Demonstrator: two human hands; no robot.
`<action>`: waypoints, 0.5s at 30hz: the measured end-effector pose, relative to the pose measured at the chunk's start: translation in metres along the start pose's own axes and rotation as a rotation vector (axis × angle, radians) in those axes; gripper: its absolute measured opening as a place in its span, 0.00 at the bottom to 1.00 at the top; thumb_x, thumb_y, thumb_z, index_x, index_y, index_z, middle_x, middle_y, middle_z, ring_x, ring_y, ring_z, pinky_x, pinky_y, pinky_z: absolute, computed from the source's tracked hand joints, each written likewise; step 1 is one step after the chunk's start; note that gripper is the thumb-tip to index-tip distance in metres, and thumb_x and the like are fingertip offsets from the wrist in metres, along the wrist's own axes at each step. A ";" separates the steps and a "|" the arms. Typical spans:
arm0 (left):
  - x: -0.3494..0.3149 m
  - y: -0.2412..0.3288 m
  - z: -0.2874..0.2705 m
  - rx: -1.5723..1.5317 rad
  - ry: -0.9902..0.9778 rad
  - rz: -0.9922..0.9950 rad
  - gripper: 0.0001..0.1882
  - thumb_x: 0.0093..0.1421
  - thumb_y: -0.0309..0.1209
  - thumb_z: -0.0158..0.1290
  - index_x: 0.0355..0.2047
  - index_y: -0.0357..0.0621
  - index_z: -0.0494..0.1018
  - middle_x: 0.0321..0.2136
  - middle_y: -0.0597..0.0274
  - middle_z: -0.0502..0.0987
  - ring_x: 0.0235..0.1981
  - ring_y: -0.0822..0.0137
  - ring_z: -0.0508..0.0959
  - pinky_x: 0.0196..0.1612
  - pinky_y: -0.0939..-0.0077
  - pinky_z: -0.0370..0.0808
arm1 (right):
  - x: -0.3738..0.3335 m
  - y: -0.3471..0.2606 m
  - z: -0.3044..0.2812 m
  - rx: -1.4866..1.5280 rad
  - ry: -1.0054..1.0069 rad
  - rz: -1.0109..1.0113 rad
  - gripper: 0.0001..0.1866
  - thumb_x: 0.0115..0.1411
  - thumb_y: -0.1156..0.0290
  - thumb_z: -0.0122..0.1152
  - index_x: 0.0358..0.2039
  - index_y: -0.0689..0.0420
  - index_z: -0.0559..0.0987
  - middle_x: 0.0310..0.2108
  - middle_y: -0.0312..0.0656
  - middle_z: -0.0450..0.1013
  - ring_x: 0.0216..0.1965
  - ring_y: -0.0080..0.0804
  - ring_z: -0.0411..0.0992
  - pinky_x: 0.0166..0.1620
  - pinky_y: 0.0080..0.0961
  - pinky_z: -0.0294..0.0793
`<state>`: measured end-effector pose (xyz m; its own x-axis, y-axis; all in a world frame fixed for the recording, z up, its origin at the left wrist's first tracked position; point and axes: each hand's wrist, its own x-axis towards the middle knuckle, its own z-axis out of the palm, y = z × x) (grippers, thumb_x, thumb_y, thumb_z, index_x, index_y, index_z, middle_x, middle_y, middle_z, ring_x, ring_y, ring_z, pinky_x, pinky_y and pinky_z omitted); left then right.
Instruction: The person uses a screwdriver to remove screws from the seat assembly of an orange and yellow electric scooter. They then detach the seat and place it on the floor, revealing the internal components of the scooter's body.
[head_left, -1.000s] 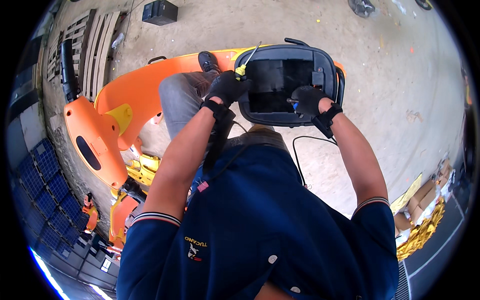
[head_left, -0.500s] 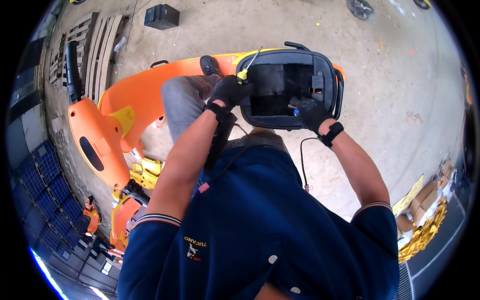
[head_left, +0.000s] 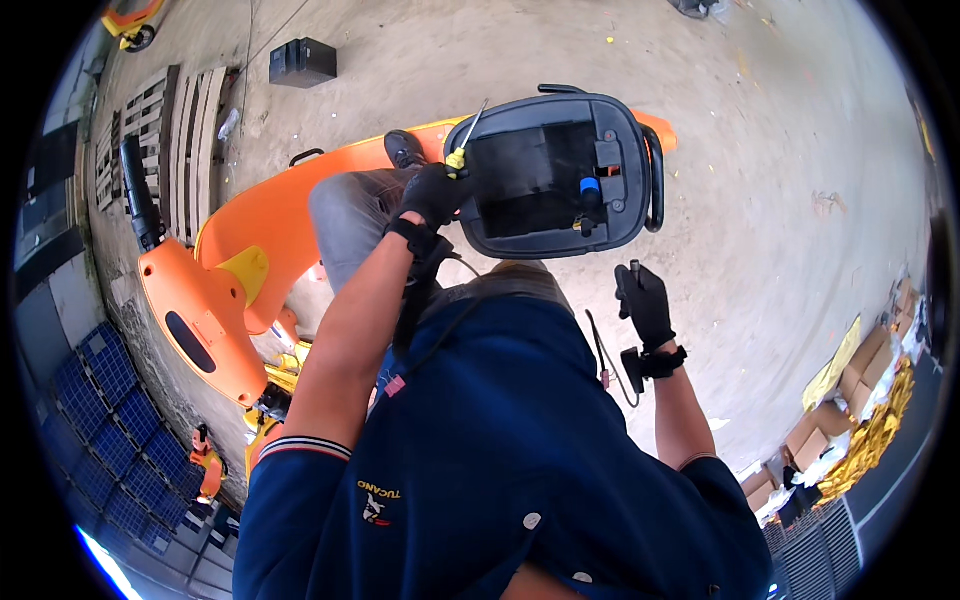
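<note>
My left hand [head_left: 437, 195], in a black glove, is closed around a screwdriver [head_left: 456, 160] with a yellow handle. Its thin metal shaft points up and away over the left rim of a black open seat compartment [head_left: 624, 220] on an orange scooter [head_left: 270, 215]. Inside, near the right wall, sits a black part with a blue end [head_left: 589, 186]. To the right of the compartment and nearer to me, my gloved right hand [head_left: 648, 308] is closed on a short dark cylindrical piece [head_left: 635, 268]. Its exact kind cannot be made out.
A black box [head_left: 303, 63] and wooden pallets [head_left: 160, 135] are on the concrete floor at the far left. The scooter's black handlebar grip [head_left: 140, 190] juts out left. Cardboard and yellow wrapping [head_left: 868, 430] lie at the lower right. Cables hang near both wrists.
My right hand has pulled out of the compartment, toward me and right, with the cylindrical piece. The blue-ended part now shows inside. My left hand still grips the screwdriver.
</note>
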<state>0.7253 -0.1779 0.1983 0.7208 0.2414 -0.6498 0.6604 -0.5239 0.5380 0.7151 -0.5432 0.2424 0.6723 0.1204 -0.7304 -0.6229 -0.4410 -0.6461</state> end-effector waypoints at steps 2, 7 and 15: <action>0.004 0.000 0.001 -0.014 -0.026 -0.045 0.17 0.54 0.42 0.58 0.29 0.38 0.74 0.17 0.59 0.77 0.17 0.66 0.78 0.20 0.72 0.73 | 0.012 0.035 0.003 0.219 -0.066 0.217 0.20 0.63 0.52 0.53 0.27 0.58 0.76 0.18 0.32 0.68 0.15 0.17 0.62 0.20 0.17 0.69; 0.011 -0.006 0.004 0.014 -0.030 -0.035 0.15 0.55 0.40 0.58 0.31 0.40 0.72 0.17 0.64 0.75 0.14 0.71 0.75 0.14 0.78 0.70 | 0.059 0.084 0.042 0.258 -0.131 -0.147 0.20 0.58 0.85 0.46 0.51 0.59 0.72 0.31 0.32 0.70 0.25 0.17 0.65 0.33 0.22 0.78; 0.018 -0.018 0.008 0.007 0.012 -0.050 0.24 0.52 0.50 0.57 0.25 0.36 0.77 0.17 0.55 0.78 0.20 0.63 0.80 0.23 0.71 0.75 | 0.087 0.090 0.070 0.240 -0.294 -0.341 0.14 0.69 0.63 0.43 0.47 0.57 0.71 0.21 0.31 0.63 0.22 0.20 0.66 0.27 0.20 0.73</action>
<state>0.7245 -0.1702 0.1726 0.6896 0.2773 -0.6690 0.6941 -0.5166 0.5013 0.6892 -0.5105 0.1054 0.7340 0.4822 -0.4783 -0.4851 -0.1207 -0.8661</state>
